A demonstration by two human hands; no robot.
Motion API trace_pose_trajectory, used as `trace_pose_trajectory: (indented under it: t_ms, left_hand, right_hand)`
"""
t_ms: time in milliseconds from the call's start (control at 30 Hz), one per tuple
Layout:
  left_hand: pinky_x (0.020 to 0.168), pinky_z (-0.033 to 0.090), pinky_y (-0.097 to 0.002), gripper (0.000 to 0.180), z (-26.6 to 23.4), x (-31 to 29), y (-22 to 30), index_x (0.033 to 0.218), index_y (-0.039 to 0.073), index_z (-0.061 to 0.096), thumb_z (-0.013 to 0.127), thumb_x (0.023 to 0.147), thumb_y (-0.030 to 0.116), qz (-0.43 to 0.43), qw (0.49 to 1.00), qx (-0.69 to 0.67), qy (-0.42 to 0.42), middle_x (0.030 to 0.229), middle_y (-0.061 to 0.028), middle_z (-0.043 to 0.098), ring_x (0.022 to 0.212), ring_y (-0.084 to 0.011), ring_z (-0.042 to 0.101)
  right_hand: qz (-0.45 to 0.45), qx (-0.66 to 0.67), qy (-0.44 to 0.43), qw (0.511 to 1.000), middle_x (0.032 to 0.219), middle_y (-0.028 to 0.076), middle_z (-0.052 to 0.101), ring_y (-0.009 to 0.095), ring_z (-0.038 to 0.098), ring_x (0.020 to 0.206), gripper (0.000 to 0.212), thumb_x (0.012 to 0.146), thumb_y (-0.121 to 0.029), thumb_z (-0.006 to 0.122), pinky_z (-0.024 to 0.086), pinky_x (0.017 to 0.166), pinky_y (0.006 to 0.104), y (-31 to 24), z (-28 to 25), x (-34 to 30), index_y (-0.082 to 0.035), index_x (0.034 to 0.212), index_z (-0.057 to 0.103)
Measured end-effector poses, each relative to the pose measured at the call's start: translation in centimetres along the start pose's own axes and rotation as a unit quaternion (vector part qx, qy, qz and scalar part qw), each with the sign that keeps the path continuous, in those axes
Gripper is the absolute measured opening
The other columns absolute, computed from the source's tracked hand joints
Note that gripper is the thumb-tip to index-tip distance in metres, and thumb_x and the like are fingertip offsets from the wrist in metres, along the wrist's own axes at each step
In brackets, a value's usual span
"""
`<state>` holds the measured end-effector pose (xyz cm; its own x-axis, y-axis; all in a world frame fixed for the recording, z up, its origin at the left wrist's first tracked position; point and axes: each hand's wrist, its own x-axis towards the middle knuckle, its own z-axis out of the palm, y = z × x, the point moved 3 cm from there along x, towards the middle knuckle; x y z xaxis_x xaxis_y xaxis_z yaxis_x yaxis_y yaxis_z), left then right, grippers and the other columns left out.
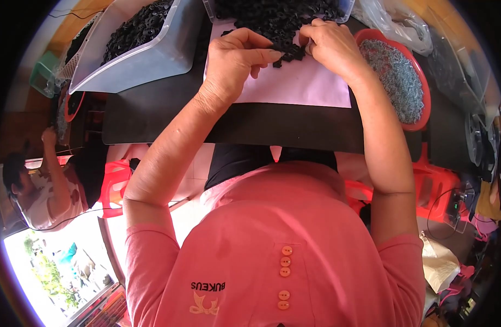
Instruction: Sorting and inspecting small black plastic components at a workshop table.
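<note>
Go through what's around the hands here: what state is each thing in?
Pink sheet: spread out, partly covered
Black pieces: loose, heaped
Left hand: half-closed, grip unclear
Right hand: curled, grip unclear
Left bin: uncovered, holding black pieces
Red basin: uncovered, holding blue-grey bits

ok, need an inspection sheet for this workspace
Surface: dark table, pale pink sheet on top.
Job's things: small black parts heaped on the sheet.
Clutter: translucent tub of black parts, left; red basin of blue-grey pieces, right; clear plastic bag beyond.
Hands: left hand and right hand at the heap; grip unclear.
Cables: thin dark cable, left; looped cable, right.
Surroundings: another person, far left; red plastic stool, right.
</note>
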<state>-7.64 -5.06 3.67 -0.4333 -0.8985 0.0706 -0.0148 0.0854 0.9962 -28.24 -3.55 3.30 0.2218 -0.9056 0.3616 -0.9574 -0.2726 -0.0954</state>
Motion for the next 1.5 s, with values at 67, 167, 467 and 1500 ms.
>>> trace_pose_trajectory:
  t_ms: [67, 167, 467, 1500]
  left_hand:
    - [0.050, 0.045, -0.0229, 0.015, -0.1, 0.4, 0.1, 0.083, -0.003, 0.065, 0.077, 0.075, 0.002, -0.009, 0.998, -0.067, 0.009, 0.070, -0.0068, 0.064, 0.058, -0.0107, 0.058]
    - [0.052, 0.047, -0.0239, 0.015, -0.2, 1.7, 1.0, 0.087, -0.004, 0.064, 0.075, 0.078, 0.002, -0.002, 0.997, -0.078, -0.004, 0.073, -0.0091, 0.066, 0.060, -0.0122, 0.060]
    - [0.063, 0.048, -0.0260, 0.020, 0.0, 3.9, -0.6, 0.109, -0.004, 0.065, 0.064, 0.091, 0.005, -0.005, 0.986, -0.163, -0.028, 0.091, -0.0125, 0.068, 0.073, -0.0152, 0.062]
    - [0.057, 0.041, -0.0265, 0.021, -0.5, 3.8, -1.6, 0.109, -0.002, 0.060, 0.062, 0.093, 0.012, -0.044, 0.952, -0.296, -0.065, 0.089, -0.0089, 0.062, 0.074, -0.0161, 0.057]
  right_hand:
    - [-0.003, -0.009, 0.002, 1.000, 0.088, 0.009, 0.065, 0.029, 0.064, 0.084, 0.018, 0.075, -0.007, 0.063, 0.049, 0.075, 0.0411, -0.2, -0.2, 0.0, -0.011, 0.092, 0.070]
    - [0.033, 0.048, 0.038, 0.998, 0.090, 0.010, 0.066, 0.031, 0.064, 0.086, 0.018, 0.076, -0.007, 0.062, 0.049, 0.078, 0.0424, 0.3, -0.9, 0.2, -0.009, 0.092, 0.069]
    - [0.072, 0.027, -0.043, 0.996, 0.093, 0.012, 0.065, 0.032, 0.063, 0.090, 0.017, 0.078, -0.010, 0.062, 0.048, 0.082, 0.0435, 0.0, -2.4, -0.4, -0.005, 0.092, 0.070]
    - [0.037, -0.035, 0.002, 0.999, 0.097, 0.008, 0.066, 0.030, 0.063, 0.096, 0.015, 0.081, -0.007, 0.058, 0.044, 0.082, 0.0454, -0.4, -0.7, 0.1, -0.010, 0.092, 0.068]
